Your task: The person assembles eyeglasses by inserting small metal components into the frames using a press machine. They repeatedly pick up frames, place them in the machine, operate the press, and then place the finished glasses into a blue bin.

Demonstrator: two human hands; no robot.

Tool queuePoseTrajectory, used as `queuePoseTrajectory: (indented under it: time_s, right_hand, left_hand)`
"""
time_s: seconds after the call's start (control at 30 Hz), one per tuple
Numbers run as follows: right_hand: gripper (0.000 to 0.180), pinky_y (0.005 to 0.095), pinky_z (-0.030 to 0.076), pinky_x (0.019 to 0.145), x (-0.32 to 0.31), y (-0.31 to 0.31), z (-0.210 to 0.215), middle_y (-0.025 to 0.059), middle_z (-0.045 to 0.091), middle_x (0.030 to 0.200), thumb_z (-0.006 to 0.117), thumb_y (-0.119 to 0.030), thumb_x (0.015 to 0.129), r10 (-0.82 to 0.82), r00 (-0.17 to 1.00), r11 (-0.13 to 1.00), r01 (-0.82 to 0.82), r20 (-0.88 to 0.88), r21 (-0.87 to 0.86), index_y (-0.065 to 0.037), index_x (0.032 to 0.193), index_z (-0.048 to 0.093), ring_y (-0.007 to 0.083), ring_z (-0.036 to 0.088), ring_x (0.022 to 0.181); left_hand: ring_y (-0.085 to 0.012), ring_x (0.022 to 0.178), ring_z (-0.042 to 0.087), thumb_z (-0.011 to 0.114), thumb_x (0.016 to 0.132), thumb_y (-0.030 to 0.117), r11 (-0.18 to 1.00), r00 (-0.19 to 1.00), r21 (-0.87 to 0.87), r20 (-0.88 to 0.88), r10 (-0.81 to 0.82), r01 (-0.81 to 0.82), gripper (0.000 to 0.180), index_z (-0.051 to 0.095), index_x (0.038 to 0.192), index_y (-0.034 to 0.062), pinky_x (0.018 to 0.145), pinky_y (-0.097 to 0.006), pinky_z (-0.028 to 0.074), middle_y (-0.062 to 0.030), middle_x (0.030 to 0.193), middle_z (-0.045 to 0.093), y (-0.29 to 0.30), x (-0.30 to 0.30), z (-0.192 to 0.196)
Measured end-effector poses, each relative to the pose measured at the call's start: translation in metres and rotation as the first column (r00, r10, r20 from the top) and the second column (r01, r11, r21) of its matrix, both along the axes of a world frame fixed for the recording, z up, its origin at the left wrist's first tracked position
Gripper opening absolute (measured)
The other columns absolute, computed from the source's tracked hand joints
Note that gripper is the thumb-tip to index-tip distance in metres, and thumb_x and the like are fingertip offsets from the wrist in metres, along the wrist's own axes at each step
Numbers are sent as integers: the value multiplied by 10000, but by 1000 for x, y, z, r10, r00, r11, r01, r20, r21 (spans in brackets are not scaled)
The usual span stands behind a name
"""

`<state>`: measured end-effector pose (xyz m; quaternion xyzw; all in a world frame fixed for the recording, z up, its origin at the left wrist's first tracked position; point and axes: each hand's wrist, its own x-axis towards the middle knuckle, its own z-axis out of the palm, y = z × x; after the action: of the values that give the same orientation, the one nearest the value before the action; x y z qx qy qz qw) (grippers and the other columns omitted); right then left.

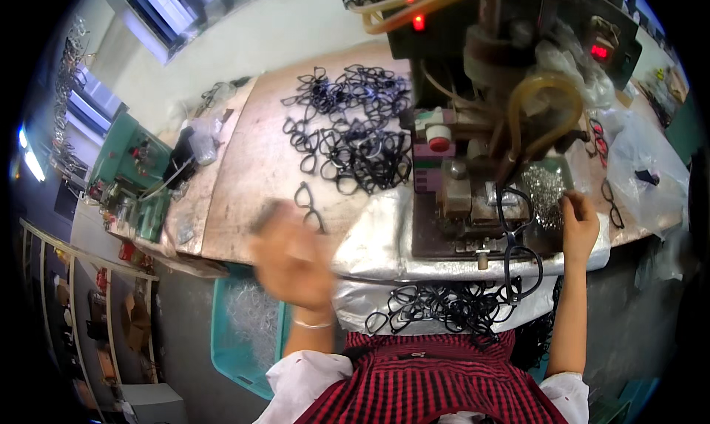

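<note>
My left hand (296, 258) is over the table's front left part, smeared by motion, so its fingers cannot be read. Close behind it lies a single black eyeglass frame (307, 206). My right hand (580, 224) is at the right edge of a tray of small silvery metal pieces (546, 195); its fingers are pinched together, and whatever lies between them is too small to make out. Between the hands, another black eyeglass frame (512, 246) sits upright at the front of a bench machine (455, 195), apart from both hands.
Many black eyeglass frames (355, 147) are heaped on the table (248, 150). More frames (451, 306) lie on silvery sheeting above my lap. A teal crate (222, 335) with clear scraps stands below left. Plastic bags (643, 165) lie at the right; green bins (129, 158) stand far left.
</note>
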<state>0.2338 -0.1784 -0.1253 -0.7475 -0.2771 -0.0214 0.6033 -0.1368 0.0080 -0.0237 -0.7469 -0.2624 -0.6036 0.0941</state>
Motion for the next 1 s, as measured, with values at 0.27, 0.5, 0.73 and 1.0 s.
queuePoseTrajectory:
  time_s: [0.27, 0.5, 0.73, 1.0]
  right_hand:
    - [167, 266, 491, 803, -32, 41, 44, 80, 717, 906, 680, -67, 857, 145, 989, 987, -146, -13, -64, 17, 1001, 690, 138, 652, 846]
    - [130, 260, 475, 758, -30, -26, 17, 52, 691, 873, 695, -35, 820, -46, 999, 997, 48, 29, -69, 3, 945, 699, 120, 620, 809]
    - [130, 251, 487, 820, -69, -6, 101, 50, 689, 911, 692, -18, 798, 362, 927, 932, -362, -95, 20, 11, 924, 700, 124, 632, 874]
    - [379, 267, 483, 783, -85, 66, 103, 48, 657, 867, 716, -7, 757, 448, 883, 882, -410, -139, 234, 21, 1108, 576, 124, 622, 832]
  left_hand:
    - [-317, 895, 600, 786, 770, 283, 660, 748, -386, -502, 435, -644, 270, 743, 868, 35, 872, -429, 474, -143, 916, 641, 137, -65, -89]
    - [-193, 718, 617, 713, 844, 141, 634, 978, -764, 16, 206, -121, 137, 665, 886, 19, 652, -317, 507, -106, 839, 638, 131, -50, -122]
    - [-150, 765, 651, 554, 965, 59, 361, 742, -652, 622, -249, 667, 49, 528, 981, 21, 671, -275, 566, -85, 887, 637, 86, 20, -36]
    - [-177, 887, 624, 558, 969, 60, 256, 592, -547, 791, -155, 797, 106, 493, 1050, 43, 790, -340, 564, -108, 984, 607, 59, 59, -86]
